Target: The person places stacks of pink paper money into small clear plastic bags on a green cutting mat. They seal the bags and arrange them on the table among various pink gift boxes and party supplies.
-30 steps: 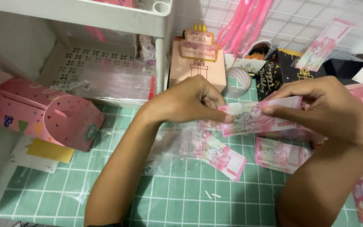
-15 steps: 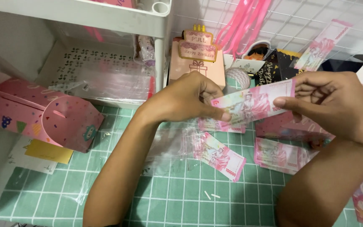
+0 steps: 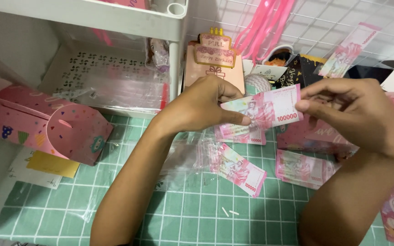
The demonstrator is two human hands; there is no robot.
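A pink banknote [image 3: 270,109] is held up flat between both hands above the green cutting mat [image 3: 192,209]. My left hand [image 3: 206,107] pinches its left lower edge. Its right edge sits between the thumb and fingers of my right hand [image 3: 365,114]. A second pink note [image 3: 242,135] hangs just under the held one. On the mat lie another pink note [image 3: 238,169] partly inside a clear plastic sleeve [image 3: 183,159], and a small stack of pink notes [image 3: 304,168] to the right.
A pink paper gift box [image 3: 46,125] lies on its side at left, over a yellow card [image 3: 53,164]. A white shelf rack [image 3: 115,68] stands behind. A cake-shaped pink card [image 3: 214,52], pink ribbons [image 3: 265,23] and a black box [image 3: 304,68] line the back.
Both hands have lifted the pink note a little and turned it flatter toward the camera. My right hand has shifted its grip to the note's right edge.
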